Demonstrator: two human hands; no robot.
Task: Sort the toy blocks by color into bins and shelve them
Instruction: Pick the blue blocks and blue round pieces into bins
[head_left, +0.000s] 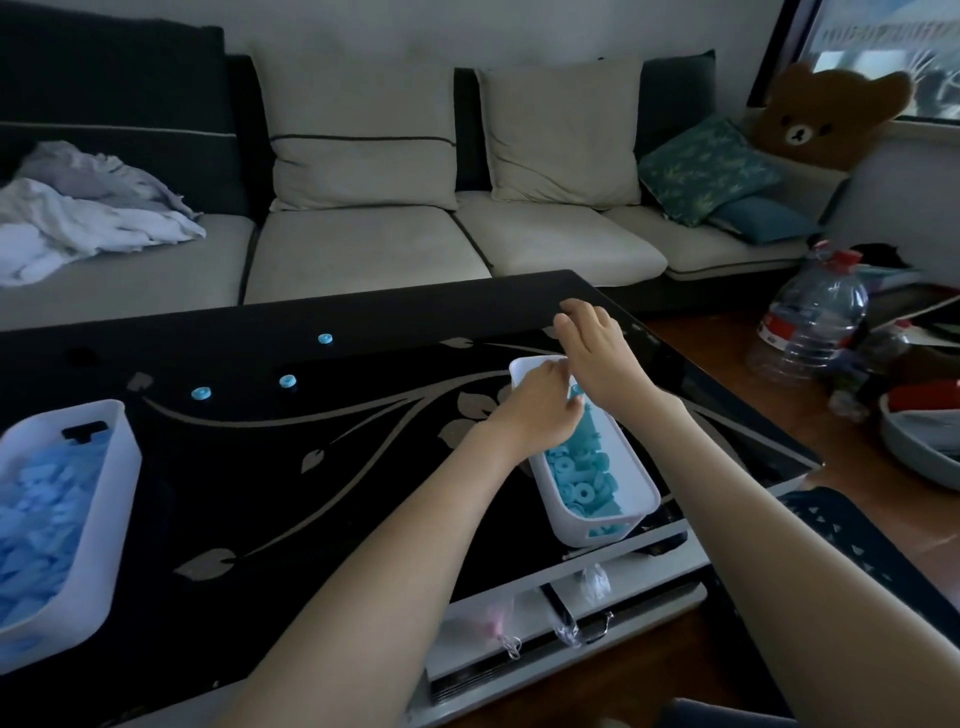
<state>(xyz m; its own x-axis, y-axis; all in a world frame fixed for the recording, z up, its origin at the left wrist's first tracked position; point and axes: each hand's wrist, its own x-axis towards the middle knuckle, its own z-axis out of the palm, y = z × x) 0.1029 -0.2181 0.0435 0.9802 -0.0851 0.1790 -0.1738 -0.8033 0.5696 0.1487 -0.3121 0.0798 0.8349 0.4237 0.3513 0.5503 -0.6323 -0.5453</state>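
Teal rings (582, 483) fill the white bin (641, 480) near the table's (363, 457) right edge; the left hand (540, 410) dips in, grip unclear, right hand (592, 348) loosely spread. Three loose rings (287, 381) lie leftward, nearer the left hand.

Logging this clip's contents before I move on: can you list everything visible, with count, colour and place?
Table: one, black glass with leaf pattern, centre.
Loose rings: three, turquoise, on the table's far left.
Right bin: one, white, holds turquoise rings.
Left bin: one, white, holds light-blue blocks.
Sofa: one, cream and dark, behind the table.
Bear cushion: one, brown, far right.
Water bottle: one, clear, right.
Left hand: at the right bin's far end.
Right hand: over the right bin's far rim.
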